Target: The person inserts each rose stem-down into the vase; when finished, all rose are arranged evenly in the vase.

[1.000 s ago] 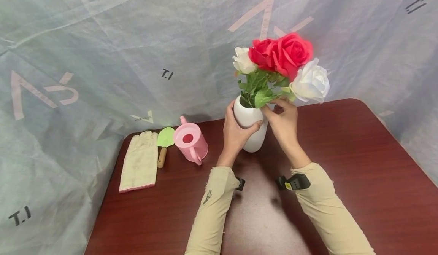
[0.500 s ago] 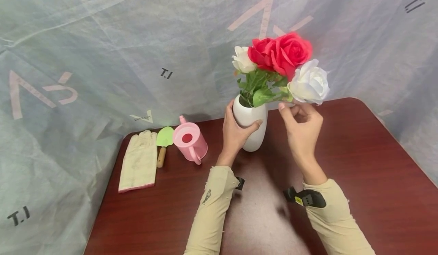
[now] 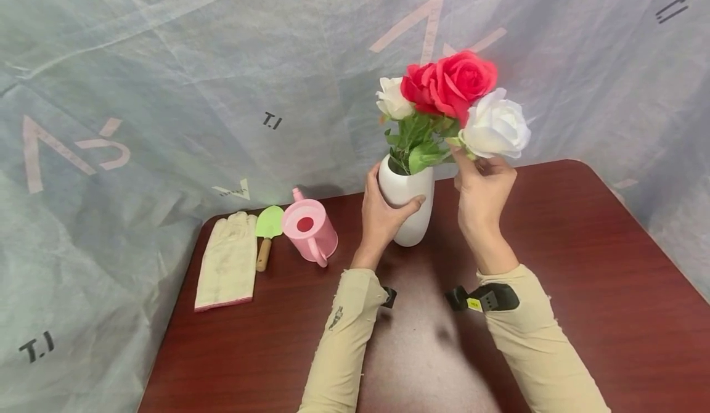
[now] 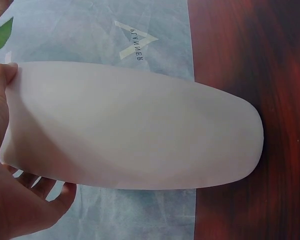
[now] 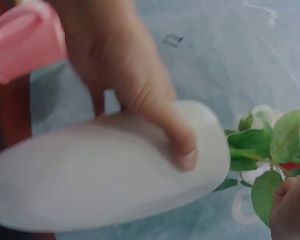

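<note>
A white vase [image 3: 415, 222] stands upright on the table, with my left hand [image 3: 383, 216] gripping its upper part from the left, thumb across the front. Out of its mouth rise red roses [image 3: 465, 83], a small white rose [image 3: 394, 98] at the left, and green leaves [image 3: 424, 155]. A larger white rose [image 3: 496, 124] leans out to the right. My right hand [image 3: 485, 200] pinches it just under the bloom; petals partly cover those fingertips. The right wrist view shows the right hand [image 5: 292, 207] at the edge beside the leaves [image 5: 266, 195].
Left of the vase, a pink watering can [image 3: 310, 231] stands near the back edge of the dark red table [image 3: 582, 265]. Beside it lie a green trowel [image 3: 269, 222] with a wooden handle and a pale work glove [image 3: 226, 265]. A grey sheet [image 3: 194, 61] hangs behind.
My right hand left the stems by the vase mouth, moved right, then rose to just under the large white rose. That bloom has shifted slightly up and left. The left hand stays on the vase.
</note>
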The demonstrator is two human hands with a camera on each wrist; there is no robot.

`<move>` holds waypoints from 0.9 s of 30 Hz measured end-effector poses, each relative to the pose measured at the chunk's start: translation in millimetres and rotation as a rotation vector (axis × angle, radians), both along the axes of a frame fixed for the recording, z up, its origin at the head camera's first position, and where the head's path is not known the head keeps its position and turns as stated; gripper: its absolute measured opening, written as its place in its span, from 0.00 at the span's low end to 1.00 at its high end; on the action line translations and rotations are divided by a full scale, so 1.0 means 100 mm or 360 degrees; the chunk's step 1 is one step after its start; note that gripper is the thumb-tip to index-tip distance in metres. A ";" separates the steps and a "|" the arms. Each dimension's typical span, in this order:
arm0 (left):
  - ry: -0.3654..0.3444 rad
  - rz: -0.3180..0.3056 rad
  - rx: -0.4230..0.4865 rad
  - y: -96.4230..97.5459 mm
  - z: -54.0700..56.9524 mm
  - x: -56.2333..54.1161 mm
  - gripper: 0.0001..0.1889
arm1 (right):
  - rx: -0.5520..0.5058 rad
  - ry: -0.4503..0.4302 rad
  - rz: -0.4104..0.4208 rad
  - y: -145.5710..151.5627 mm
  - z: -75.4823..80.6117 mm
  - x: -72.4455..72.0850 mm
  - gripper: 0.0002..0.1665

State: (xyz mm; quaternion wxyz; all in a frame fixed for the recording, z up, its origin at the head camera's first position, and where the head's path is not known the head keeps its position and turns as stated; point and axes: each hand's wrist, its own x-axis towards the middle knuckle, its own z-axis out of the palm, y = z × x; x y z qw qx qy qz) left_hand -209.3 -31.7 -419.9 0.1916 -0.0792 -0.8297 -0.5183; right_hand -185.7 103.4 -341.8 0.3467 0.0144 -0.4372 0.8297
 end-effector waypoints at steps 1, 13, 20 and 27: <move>0.0001 0.0000 -0.0001 0.00 0.00 0.00 0.47 | 0.0041 0.0009 -0.0018 -0.01 -0.01 -0.01 0.04; 0.0040 -0.0022 0.0007 0.00 0.01 0.02 0.48 | 0.0532 -0.0051 0.0044 -0.14 -0.04 0.03 0.20; 0.0026 -0.0026 -0.0007 -0.01 0.00 0.02 0.48 | 0.0606 -0.0245 0.0102 -0.07 -0.10 0.04 0.17; 0.0044 0.0005 -0.0075 -0.09 -0.04 0.25 0.53 | 0.0498 -0.0315 0.0075 0.20 -0.41 0.17 0.09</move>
